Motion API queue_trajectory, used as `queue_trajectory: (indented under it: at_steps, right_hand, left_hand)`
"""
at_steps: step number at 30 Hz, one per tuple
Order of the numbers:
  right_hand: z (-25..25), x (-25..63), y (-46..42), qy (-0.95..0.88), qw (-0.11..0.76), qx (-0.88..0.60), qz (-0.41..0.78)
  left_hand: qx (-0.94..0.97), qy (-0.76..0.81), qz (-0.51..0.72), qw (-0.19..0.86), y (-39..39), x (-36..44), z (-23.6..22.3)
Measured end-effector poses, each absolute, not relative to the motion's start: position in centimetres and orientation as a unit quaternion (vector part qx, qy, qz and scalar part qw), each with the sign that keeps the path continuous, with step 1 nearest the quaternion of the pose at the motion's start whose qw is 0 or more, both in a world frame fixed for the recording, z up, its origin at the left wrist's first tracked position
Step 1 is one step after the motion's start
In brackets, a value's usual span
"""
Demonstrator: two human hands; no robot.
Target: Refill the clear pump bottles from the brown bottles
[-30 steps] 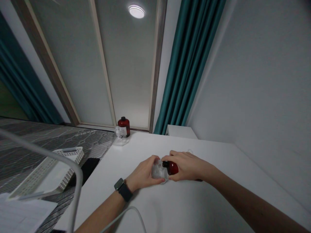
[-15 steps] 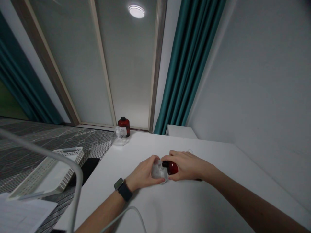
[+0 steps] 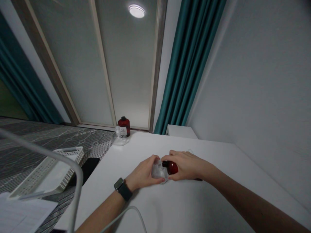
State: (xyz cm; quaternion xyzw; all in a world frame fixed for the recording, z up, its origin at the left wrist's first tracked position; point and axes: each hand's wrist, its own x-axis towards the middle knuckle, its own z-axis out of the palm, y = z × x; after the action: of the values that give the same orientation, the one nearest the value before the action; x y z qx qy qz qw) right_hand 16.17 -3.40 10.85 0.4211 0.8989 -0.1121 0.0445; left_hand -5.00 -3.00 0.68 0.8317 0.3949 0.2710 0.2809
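Over the middle of a white table (image 3: 184, 207), my left hand (image 3: 143, 174) is closed around a small clear container (image 3: 158, 171). My right hand (image 3: 187, 165) grips a small dark red bottle (image 3: 172, 167) tipped on its side, its black neck pointing left into the clear container. The two hands meet at that point. A dark watch (image 3: 123, 189) sits on my left wrist. What is inside the clear container is not visible.
At the table's far left corner stand a second dark red bottle (image 3: 123, 126) with a black cap and a clear container (image 3: 119, 136). A white perforated basket (image 3: 48, 171), papers (image 3: 19, 215) and a white curved tube (image 3: 60, 161) lie at the left. Teal curtains (image 3: 187, 68) and a wall bound the table.
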Motion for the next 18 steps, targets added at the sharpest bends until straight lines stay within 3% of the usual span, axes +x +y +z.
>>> queue_trajectory:
  at_steps: [18]
  right_hand:
    - [10.86,16.09,-3.50,0.900,0.045,0.421,-0.105]
  left_hand:
    - [0.832,0.396,0.266,0.282,-2.97,-5.02,0.58]
